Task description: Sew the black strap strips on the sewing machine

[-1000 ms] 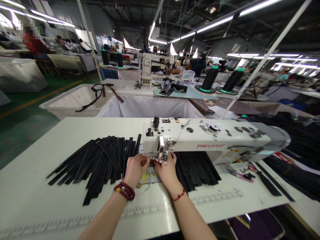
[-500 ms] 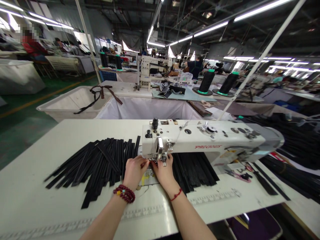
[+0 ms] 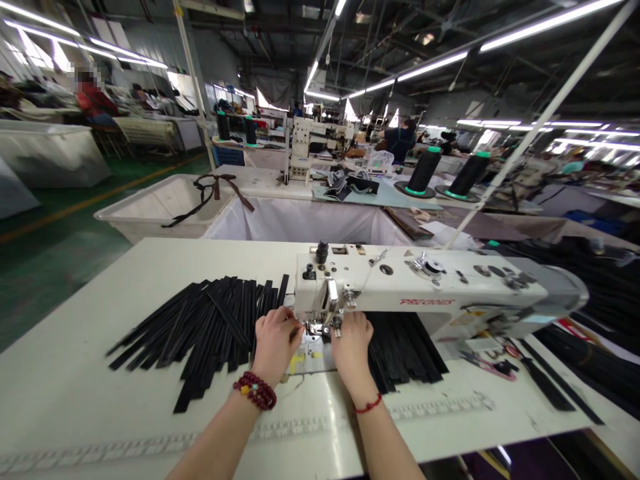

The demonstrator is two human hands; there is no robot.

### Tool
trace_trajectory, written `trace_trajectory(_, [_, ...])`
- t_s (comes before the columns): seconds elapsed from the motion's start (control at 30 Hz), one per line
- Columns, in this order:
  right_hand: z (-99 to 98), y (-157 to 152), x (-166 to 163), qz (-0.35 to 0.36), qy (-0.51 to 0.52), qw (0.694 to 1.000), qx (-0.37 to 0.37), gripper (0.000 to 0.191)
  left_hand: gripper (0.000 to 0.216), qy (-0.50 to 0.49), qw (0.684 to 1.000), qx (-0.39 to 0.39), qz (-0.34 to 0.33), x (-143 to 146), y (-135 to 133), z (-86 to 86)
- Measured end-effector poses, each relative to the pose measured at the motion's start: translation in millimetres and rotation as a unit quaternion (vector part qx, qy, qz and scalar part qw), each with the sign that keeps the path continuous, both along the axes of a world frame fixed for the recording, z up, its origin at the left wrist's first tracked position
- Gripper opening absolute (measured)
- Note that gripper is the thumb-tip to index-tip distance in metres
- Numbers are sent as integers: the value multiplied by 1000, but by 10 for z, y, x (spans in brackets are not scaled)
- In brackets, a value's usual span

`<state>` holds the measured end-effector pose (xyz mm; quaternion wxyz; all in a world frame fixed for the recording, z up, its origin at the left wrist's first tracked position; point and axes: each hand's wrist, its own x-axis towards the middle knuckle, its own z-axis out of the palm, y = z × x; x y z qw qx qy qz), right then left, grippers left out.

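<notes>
My left hand point(image 3: 277, 340) is closed in a pinch just left of the needle area of a white sewing machine point(image 3: 370, 283); what its fingertips hold is too small to make out. Under the machine's arm, right of the presser foot point(image 3: 316, 328), my right hand point(image 3: 351, 347) has its fingers curled, partly hidden by the machine head. Whatever it grips is out of sight. Narrow black strips point(image 3: 200, 327) lie fanned out to the left of my left hand. A second bundle of black strips point(image 3: 407, 350) lies beside my right hand, under the arm.
Pink-handled snips point(image 3: 493, 368) and loose black strips point(image 3: 547, 383) lie at the right. A printed ruler scale point(image 3: 300, 427) runs along the table's front. Behind the table are a white-lined bin point(image 3: 310, 217), black thread cones point(image 3: 424, 171) and another sewing machine point(image 3: 305, 150).
My right hand has drawn away from the needle, rightward under the arm, so the gap between my hands is wider. My left hand remains near the needle. The whole view has shifted slightly.
</notes>
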<state>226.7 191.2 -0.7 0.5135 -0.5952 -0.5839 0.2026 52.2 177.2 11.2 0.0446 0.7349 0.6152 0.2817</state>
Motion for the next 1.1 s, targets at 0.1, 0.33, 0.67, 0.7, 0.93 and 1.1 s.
trace_trajectory(0.1, [71,61,120,-11,167,986,-3,17,14,8,1000,-4,-3,6,-8,18])
trace_trajectory(0.33, [338,-191,312,60,474,878,-36,48,15,25,999,-6,-33,7,-38,28])
trace_trajectory(0.67, [302,-1089,164,250,504,791,-241,38,10,89,973,10,-212,87,-290,132])
trace_trajectory(0.7, [257,-1119,165,268,477,801,-242,37,10,100,969,16,-226,95,-348,147])
trace_trajectory(0.93, [348,-1053,775,323,9,930,-175,22,17,109,951,109,-267,-37,-831,116])
trace_trajectory(1.1, [444,-782,834,194,-361,912,-29,45,43,69,922,213,-314,192,-1217,-152])
